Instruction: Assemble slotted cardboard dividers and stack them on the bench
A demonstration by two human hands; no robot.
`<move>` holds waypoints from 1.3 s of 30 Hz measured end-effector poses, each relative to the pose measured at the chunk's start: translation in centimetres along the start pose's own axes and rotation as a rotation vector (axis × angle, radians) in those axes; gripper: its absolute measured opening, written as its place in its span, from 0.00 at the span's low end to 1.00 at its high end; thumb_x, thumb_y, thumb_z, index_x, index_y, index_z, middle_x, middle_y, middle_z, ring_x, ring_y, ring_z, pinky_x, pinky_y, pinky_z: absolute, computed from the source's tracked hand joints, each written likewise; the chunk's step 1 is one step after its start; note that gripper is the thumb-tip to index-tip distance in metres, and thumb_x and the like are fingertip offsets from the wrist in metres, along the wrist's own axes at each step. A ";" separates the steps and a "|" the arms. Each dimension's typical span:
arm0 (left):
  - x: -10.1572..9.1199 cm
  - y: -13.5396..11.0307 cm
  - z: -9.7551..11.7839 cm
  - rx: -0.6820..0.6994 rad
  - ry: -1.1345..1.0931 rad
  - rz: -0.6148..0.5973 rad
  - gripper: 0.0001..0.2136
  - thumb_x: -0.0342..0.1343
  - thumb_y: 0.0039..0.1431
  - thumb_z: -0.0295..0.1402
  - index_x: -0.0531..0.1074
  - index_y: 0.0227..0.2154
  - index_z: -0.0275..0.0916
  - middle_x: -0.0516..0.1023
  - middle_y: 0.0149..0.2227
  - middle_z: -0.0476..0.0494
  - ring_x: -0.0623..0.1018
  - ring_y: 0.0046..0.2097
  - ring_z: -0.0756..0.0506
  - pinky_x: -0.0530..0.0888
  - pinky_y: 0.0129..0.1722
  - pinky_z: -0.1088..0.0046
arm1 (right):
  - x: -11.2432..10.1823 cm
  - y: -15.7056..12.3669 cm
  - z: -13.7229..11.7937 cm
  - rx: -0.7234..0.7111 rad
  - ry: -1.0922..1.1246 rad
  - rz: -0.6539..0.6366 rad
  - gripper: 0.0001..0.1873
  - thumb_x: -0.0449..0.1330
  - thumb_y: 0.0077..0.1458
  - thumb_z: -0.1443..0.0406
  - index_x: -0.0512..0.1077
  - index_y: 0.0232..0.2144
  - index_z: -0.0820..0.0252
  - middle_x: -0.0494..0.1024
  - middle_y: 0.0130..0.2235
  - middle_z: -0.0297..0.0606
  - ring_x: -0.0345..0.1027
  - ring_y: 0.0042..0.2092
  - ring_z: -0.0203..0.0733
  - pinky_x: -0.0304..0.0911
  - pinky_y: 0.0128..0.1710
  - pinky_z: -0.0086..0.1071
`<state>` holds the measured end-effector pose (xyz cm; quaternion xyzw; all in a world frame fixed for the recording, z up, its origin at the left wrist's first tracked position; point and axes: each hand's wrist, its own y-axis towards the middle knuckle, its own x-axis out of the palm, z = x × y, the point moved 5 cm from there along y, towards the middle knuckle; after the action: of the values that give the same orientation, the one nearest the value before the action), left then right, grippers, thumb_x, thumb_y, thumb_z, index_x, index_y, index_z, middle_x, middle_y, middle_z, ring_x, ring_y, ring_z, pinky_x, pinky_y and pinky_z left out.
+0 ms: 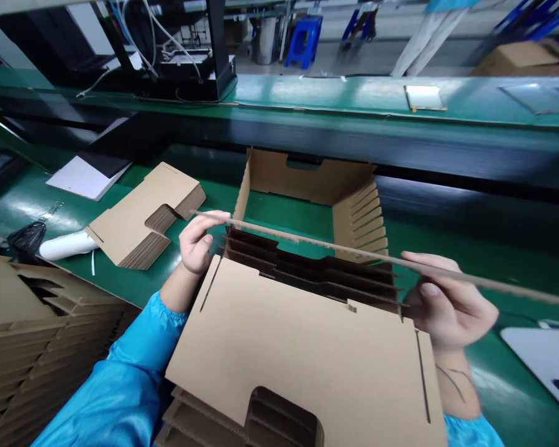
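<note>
A long cardboard divider (pixel 307 241), seen almost edge-on, is held between my two hands. My left hand (pixel 197 241) pinches its left end between thumb and fingers. Farther along to the right, my right hand (pixel 454 304) grips it, thumb below and fingers over the top, slightly blurred. Right under the divider, several upright dark cardboard sheets (pixel 307 267) stand in a row. A flat, slotted cardboard sheet (pixel 307 329) with a cutout lies nearest me, with more cardboard beneath it. Beyond the divider stands a cardboard frame (pixel 307 177) with a notched right side.
A stack of cut cardboard sheets (pixel 144 205) lies left on the green bench (pixel 279 214), near a white roll (pixel 68 245) and black plastic bag (pixel 25 241). More cardboard (pixel 41 354) is piled lower left. A white device (pixel 540 360) sits right. A dark conveyor strip (pixel 279 133) crosses behind.
</note>
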<state>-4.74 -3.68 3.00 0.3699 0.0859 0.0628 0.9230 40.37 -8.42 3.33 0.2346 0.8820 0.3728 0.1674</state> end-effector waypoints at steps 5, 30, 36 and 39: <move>-0.4 0.6 0.5 0.075 0.106 -0.007 0.16 0.60 0.76 0.46 0.91 0.50 0.44 0.92 0.54 0.38 0.90 0.54 0.36 0.87 0.57 0.54 | 0.1 0.2 -0.3 -0.032 -0.033 -0.102 0.13 0.71 0.67 0.51 0.90 0.41 0.50 0.89 0.43 0.49 0.85 0.42 0.61 0.77 0.41 0.54; 1.1 0.1 -5.3 -0.453 0.038 -0.094 0.20 0.72 0.64 0.55 0.83 0.36 0.41 0.88 0.42 0.40 0.85 0.43 0.42 0.83 0.47 0.64 | 0.4 -2.0 5.8 0.521 -0.152 -0.180 0.20 0.75 0.51 0.46 0.84 0.33 0.55 0.85 0.38 0.45 0.80 0.38 0.49 0.77 0.42 0.43; 0.4 1.0 -4.5 -0.218 0.190 -0.271 0.13 0.65 0.72 0.43 0.81 0.34 0.42 0.86 0.42 0.40 0.85 0.46 0.41 0.82 0.52 0.61 | 0.6 -1.0 4.5 0.223 -0.313 -0.407 0.16 0.66 0.60 0.48 0.83 0.33 0.53 0.87 0.40 0.44 0.83 0.41 0.52 0.75 0.41 0.42; 0.3 1.1 -4.2 -0.177 0.219 -0.253 0.13 0.63 0.73 0.44 0.80 0.35 0.42 0.85 0.43 0.39 0.85 0.47 0.40 0.82 0.52 0.61 | 0.6 -1.1 4.4 0.217 -0.326 -0.356 0.15 0.66 0.62 0.50 0.84 0.34 0.53 0.87 0.40 0.43 0.83 0.41 0.51 0.75 0.41 0.41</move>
<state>-5.37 0.02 0.73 0.2647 0.2259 -0.0067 0.9375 41.65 -6.24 -0.46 0.1492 0.9056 0.1980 0.3441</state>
